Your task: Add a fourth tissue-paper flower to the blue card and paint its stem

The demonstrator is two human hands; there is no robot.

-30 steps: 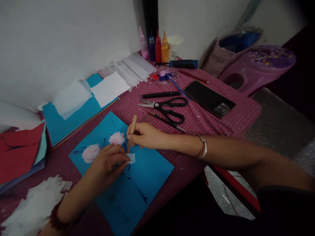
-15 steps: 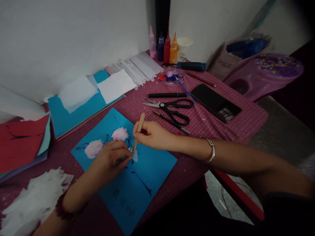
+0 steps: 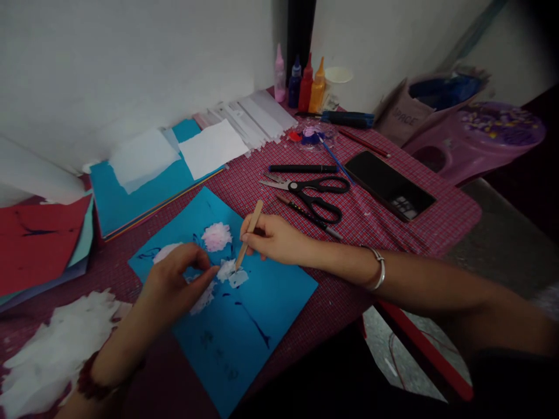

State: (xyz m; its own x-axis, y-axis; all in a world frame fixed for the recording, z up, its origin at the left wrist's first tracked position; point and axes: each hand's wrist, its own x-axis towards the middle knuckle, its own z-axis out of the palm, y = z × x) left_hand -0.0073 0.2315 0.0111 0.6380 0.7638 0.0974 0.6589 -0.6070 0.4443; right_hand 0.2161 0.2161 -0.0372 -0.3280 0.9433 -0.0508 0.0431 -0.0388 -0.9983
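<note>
1. Your right hand (image 3: 275, 237) is closed in a pinch around a flat wooden stick (image 3: 257, 213), which stands tilted, its upper end rising above your fingers.
2. The stick's lower end meets a small cluster of white paper pieces (image 3: 226, 270) on the blue sheet (image 3: 279, 302), between your two hands.
3. Your left hand (image 3: 172, 282) is partly open – thumb and forefinger parted, nothing visible between them – with the thumb tip just beside that cluster.
4. You have a pale pink paper tuft (image 3: 217, 237) on the blue sheet, just beyond the cluster; two more tufts lie partly hidden behind your left hand.
5. Dark blue painted strokes run across the sheet, one long line slanting towards its near right edge.
6. Near your left forearm, a heap of torn white paper (image 3: 56, 349) lies on the checked tablecloth (image 3: 244, 180).
7. Beyond your right hand you have scissors (image 3: 294, 186) with blades slightly apart, lying between a black pen (image 3: 303, 169) and a dotted pencil (image 3: 305, 215).
8. A phone (image 3: 390, 185) lies to their right; four paint bottles (image 3: 305, 90) stand upright at the far corner.
</note>
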